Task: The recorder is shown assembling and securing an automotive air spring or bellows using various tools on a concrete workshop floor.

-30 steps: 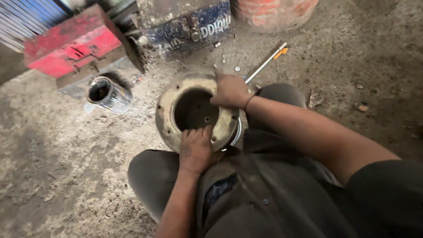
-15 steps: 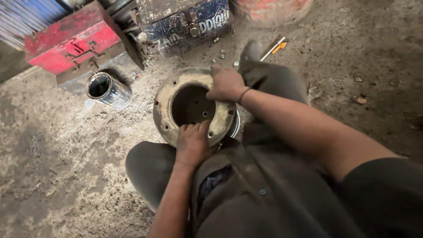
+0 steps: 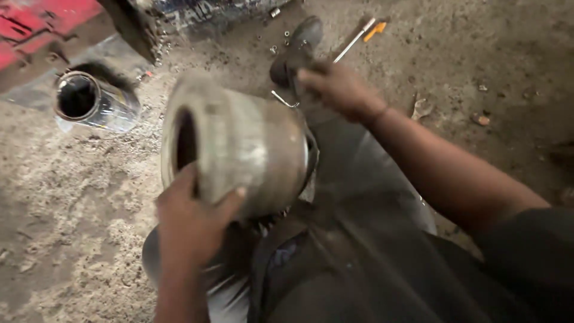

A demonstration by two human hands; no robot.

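Person's sitting on the dirt floor (image 3: 72,239) w/ a big round metal drum (image 3: 239,149) tipped on its side over the lap, open mouth facing left. Left hand (image 3: 191,224) grips the drum's lower rim: thumb up on the outer wall, fingers (image 3: 179,185) hooked over the edge into the opening, pressed close together. Right hand (image 3: 338,90) is out past the drum, near the shoe (image 3: 296,51); it's blurred, fingers look curled round a thin bent wire piece (image 3: 282,100), but can't tell for sure. Screwdriver w/ orange handle (image 3: 362,33) lies on the floor just beyond that hand. A shiny metal cylinder (image 3: 89,101) lies on its side to the left, well apart from the drum. Red metal box (image 3: 42,24) at top left.
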